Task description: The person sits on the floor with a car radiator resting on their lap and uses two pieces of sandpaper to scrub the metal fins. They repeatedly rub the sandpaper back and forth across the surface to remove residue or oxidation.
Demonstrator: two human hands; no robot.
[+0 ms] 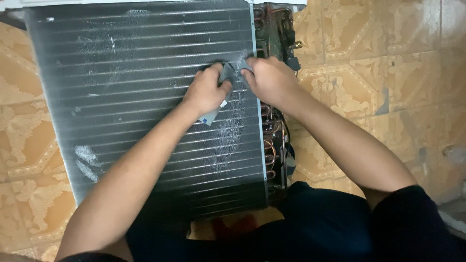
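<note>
— What was in hand at that moment?

— Both hands were on the dark finned metal coil panel (145,106), lying flat on the patterned orange floor tiles (378,73). The left hand (206,92) was closed around a small grey flat card-like tool with a white and blue end (216,109), and the right hand (272,80) pinched the tool's upper grey end, near the panel's right edge.

— And the step?

— I judged it as working the fins: the tool was pressed against them, with pale scuffed patches (228,133) just below.

— What lay beside them?

— The copper tube bends (269,145) ran down the panel's right side, close to the right wrist.

— What would the next move have called for?

— Probably a steady, light stroke along the fin lines, both hands keeping the tool flat, since such thin fins look easily bent.
</note>
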